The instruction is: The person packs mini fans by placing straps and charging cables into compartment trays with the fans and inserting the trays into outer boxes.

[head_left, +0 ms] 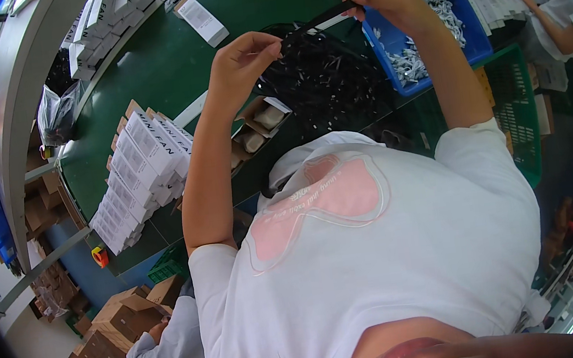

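Between my two hands a narrow black strap [318,20] is stretched at a slant. My left hand [242,70] pinches its left end between thumb and fingertips. At the other end, my right hand [386,1] has thumb and fingers closed on it, held higher than the left. Beneath the strap lies a tangled heap of black straps [335,80] with small shiny specks. A blue plastic bin [400,86] stands beside my right forearm, filled with white and silvery small parts [410,63] whose exact kind I cannot make out.
Stacked white boxes [147,149] stand left on the green table [137,72]; a single white box [201,21] lies farther back. An open carton [253,140] sits near my left forearm. A green crate [515,115] is at right. Other people work at far right and lower left.
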Action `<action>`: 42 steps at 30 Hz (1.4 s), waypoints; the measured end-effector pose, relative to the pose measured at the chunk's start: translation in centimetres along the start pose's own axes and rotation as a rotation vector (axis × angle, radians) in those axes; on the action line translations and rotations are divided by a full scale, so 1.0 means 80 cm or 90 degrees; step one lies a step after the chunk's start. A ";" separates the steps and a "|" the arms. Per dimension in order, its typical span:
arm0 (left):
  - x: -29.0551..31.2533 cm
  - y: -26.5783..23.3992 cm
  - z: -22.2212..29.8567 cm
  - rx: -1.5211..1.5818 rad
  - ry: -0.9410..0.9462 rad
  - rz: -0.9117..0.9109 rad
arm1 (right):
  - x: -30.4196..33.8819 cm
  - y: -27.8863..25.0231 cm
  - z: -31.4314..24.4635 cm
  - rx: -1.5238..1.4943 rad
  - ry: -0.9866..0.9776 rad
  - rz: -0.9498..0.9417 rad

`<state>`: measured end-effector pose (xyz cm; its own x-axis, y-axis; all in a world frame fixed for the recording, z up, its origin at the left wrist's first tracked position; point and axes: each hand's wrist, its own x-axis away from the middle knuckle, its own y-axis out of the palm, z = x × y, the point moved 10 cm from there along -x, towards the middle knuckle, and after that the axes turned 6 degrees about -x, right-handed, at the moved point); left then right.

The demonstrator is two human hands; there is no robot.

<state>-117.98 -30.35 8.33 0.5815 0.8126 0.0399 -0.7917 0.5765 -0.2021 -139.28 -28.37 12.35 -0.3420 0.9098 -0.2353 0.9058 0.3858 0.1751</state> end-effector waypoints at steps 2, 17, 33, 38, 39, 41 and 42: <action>0.007 0.009 -0.002 -0.088 -0.009 -0.056 | 0.003 -0.006 0.019 0.011 0.007 -0.006; -0.026 0.034 0.159 -0.363 0.247 0.082 | -0.031 0.042 -0.035 0.160 0.034 -0.096; 0.051 0.074 0.109 -0.146 0.144 0.019 | 0.126 -0.190 0.080 0.389 0.189 0.234; 0.082 0.114 0.148 -0.095 0.279 -0.019 | 0.205 -0.270 0.315 0.697 0.469 0.352; 0.084 0.118 0.151 -0.081 0.287 -0.039 | 0.203 -0.273 0.325 0.710 0.475 0.384; 0.086 0.133 0.147 0.025 0.261 -0.132 | 0.207 -0.291 0.337 0.626 0.470 0.397; 0.090 0.139 0.139 0.115 0.232 -0.180 | 0.207 -0.300 0.343 0.542 0.462 0.404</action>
<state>-124.67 -17.15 17.25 0.7803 0.5578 -0.2829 -0.5944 0.8021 -0.0579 -159.79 -26.79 -21.98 0.3920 0.8754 0.2830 0.7411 -0.1183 -0.6609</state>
